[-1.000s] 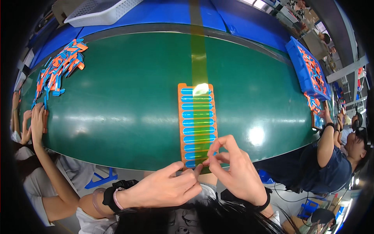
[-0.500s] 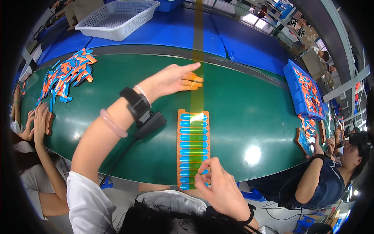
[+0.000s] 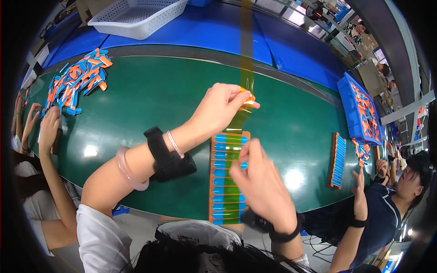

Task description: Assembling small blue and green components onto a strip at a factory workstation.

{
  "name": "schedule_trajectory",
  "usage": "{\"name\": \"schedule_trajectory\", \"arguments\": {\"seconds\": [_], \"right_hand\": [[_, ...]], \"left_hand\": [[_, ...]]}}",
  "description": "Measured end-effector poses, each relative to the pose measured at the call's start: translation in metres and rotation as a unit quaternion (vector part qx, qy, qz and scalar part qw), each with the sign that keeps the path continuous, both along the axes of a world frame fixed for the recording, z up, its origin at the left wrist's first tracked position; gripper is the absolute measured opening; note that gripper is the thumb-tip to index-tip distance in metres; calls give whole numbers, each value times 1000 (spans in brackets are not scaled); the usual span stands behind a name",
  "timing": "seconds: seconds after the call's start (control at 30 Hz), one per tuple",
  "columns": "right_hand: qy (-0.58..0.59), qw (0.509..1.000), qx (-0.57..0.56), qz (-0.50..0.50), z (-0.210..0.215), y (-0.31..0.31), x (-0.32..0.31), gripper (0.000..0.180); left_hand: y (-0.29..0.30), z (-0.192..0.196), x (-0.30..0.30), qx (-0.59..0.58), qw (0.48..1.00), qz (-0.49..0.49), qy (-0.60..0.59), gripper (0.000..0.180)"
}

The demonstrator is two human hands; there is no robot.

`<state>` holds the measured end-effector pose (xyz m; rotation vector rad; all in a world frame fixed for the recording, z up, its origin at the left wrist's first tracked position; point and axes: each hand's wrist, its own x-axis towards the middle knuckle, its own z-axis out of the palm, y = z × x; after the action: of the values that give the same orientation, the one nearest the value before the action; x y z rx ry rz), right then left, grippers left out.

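L hand (image 3: 223, 107) pinches amber tape (image 3: 246, 75) just past far end of orange jig (image 3: 212, 182) on green table (image 3: 159, 100); R hand (image 3: 263, 184) blurred over jig, can't tell grip. Best keep tape taut, centred on blue strips (image 3: 220, 173), w/o wrinkles.

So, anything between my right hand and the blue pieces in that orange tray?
Yes: the yellow tape lies lengthwise over the middle of the blue pieces in the orange tray, partly behind your right hand. Your left hand grips the tape beyond the tray's far end. Nothing visible covers the pieces' left ends.
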<state>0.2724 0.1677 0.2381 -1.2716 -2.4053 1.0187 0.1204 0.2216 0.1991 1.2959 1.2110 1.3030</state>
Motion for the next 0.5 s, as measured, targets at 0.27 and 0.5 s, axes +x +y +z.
{"name": "schedule_trajectory", "arguments": {"seconds": [0.27,0.5], "right_hand": [[31,997,15,-73,1,54,-24,25],[277,938,-209,-20,9,38,18,33]], "left_hand": [[9,-20,-7,-55,995,19,83,26],[-3,72,-6,2,981,-100,-168,37]]}}
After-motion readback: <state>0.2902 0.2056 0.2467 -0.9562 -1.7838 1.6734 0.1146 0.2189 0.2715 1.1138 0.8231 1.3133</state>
